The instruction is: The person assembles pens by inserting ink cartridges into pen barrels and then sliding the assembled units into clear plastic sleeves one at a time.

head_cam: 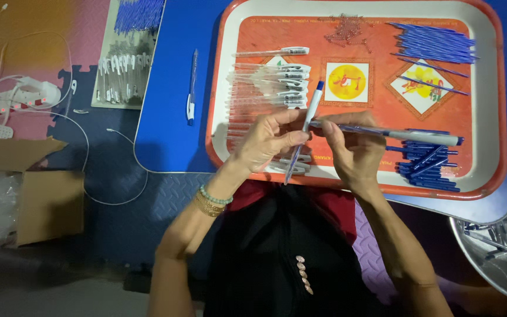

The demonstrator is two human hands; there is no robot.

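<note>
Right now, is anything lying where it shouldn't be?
One finished pen lies alone on the blue table, outside the tray where the other parts sit in piles. A white cable also trails loose across the floor mat.

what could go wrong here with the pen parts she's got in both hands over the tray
1. The left hand pinches a blue-tipped pen only lightly; it could slip into the clear barrels below and scatter them.
2. The right hand holds a long barrel jutting sideways, which might sweep the blue refills off the tray.
3. The small springs could roll loose if the tray is bumped.
</note>
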